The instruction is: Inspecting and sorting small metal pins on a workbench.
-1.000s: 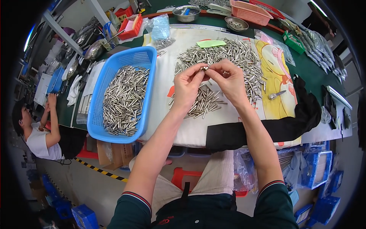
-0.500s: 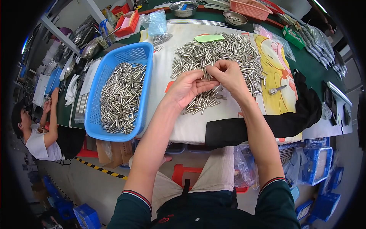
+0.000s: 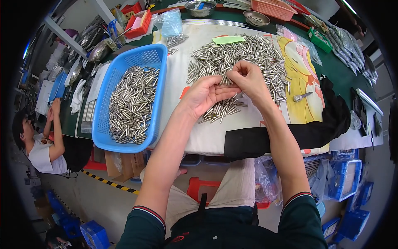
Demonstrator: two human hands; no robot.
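My left hand (image 3: 204,96) is cupped palm up above the cloth, its fingers curled toward my right hand and its thumb bent in. My right hand (image 3: 248,81) meets its fingertips, thumb and forefinger pinched together. Whatever lies between the fingers is too small and covered to make out. Just beyond both hands spreads a large heap of short metal pins (image 3: 265,54), with a light green slip (image 3: 228,40) on its far side. A smaller group of pins (image 3: 222,112) lies beneath my hands.
To the left, a blue perforated basket (image 3: 99,120) holds many pins (image 3: 134,103). A black cloth sleeve (image 3: 248,143) lies along the near edge under my right forearm. A small tool (image 3: 302,97) rests on the yellow print. At far left sits a co-worker (image 3: 45,145).
My hands stay together over the pins, with only slight finger movement. The co-worker's hands have drawn closer together at far left.
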